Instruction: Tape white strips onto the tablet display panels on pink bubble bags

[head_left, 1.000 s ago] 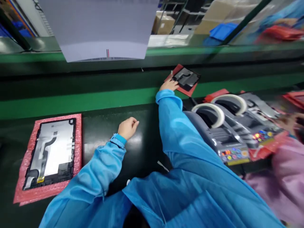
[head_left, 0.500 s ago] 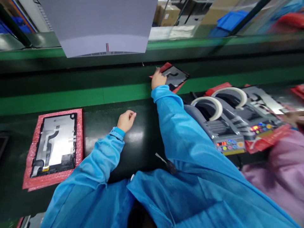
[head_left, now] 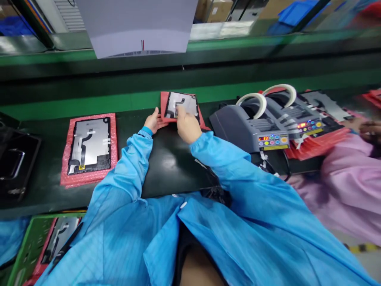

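A display panel point(head_left: 190, 104) with a silver back and a dark ribbon cable lies on a red bubble-wrap sheet point(head_left: 164, 102) at the rear of the bench. My right hand point(head_left: 188, 126) is closed at the panel's near edge, fingers over its back; the hand is slightly blurred and its underside hidden. By the sheet's left front corner, my left hand point(head_left: 155, 121) has its fingers stretched out, thumb up, and seems to touch the red wrap. A second display panel point(head_left: 91, 145) rests on pink bubble wrap point(head_left: 114, 135) to the left.
Two grey tape dispensers point(head_left: 235, 123) with lit digits stand on the right. Beyond them are red wraps point(head_left: 320, 143) and a co-worker's pink sleeve point(head_left: 345, 174). A black device point(head_left: 18, 159) sits far left; a green crate point(head_left: 26, 242) with another panel is below.
My right hand has brought the panel and its red wrap left and closer, onto the bench's rear part. The left hand has moved forward to the wrap and its fingers have straightened. The view has shifted.
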The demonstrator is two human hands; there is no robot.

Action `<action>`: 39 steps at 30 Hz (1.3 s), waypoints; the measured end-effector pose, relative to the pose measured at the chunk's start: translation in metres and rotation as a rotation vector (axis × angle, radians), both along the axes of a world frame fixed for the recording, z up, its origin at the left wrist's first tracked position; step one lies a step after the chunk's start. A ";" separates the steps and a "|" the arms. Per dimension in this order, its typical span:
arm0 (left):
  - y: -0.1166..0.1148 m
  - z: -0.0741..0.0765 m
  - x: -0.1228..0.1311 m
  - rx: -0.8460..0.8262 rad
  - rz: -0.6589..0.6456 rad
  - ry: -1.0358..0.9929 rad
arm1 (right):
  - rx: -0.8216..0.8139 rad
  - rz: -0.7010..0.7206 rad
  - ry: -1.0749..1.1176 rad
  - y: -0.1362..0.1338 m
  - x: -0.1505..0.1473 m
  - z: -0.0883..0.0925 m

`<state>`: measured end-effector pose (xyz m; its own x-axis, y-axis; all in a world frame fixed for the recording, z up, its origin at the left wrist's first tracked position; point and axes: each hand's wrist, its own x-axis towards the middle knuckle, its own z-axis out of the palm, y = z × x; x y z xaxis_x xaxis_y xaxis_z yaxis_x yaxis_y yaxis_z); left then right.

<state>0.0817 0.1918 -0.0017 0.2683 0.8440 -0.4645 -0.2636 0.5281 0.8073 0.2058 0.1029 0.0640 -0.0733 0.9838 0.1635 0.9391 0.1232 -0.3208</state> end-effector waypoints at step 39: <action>-0.064 -0.028 -0.057 1.257 -0.858 1.101 | -0.468 -0.165 0.291 0.009 0.006 -0.057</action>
<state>0.0251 0.1281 -0.0296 0.7994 0.6008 0.0015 0.5554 -0.7399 0.3795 0.2115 0.1120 0.0068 0.0701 0.9509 -0.3015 0.7987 -0.2346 -0.5541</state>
